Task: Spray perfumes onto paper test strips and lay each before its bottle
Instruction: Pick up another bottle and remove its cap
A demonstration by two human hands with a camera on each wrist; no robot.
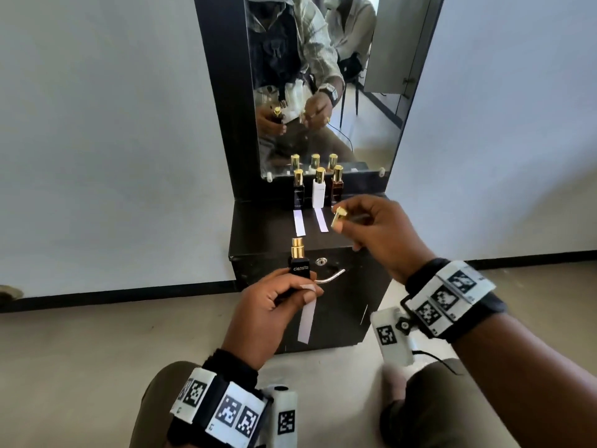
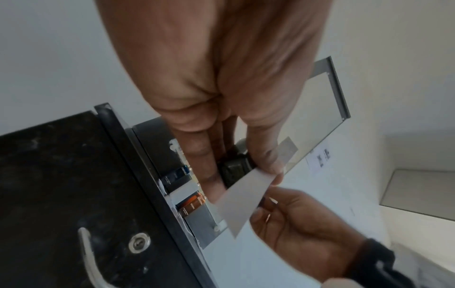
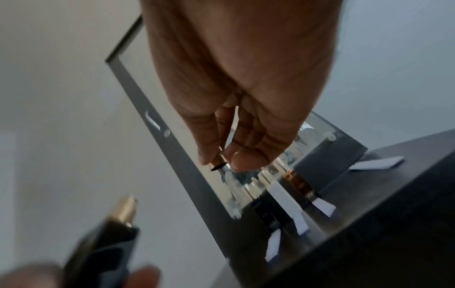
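Note:
My left hand (image 1: 277, 299) grips an uncapped black perfume bottle (image 1: 298, 265) with a gold sprayer, upright in front of the cabinet. The same hand pinches a white paper strip (image 1: 307, 321) that hangs down; the strip (image 2: 242, 202) also shows in the left wrist view. My right hand (image 1: 371, 227) is raised to the right and pinches the gold cap (image 1: 339, 215) between thumb and fingers. On the black cabinet top (image 1: 265, 234) stand a black bottle (image 1: 298, 189), a white bottle (image 1: 319, 190) and an amber bottle (image 1: 336, 187). White strips (image 1: 299, 223) (image 1: 321, 219) lie before the black and white ones.
A mirror (image 1: 323, 85) stands behind the bottles and reflects them and me. The cabinet door has a keyhole (image 1: 321, 261) and a metal handle (image 1: 329, 277). White walls flank the cabinet. My knees are at the bottom of the head view.

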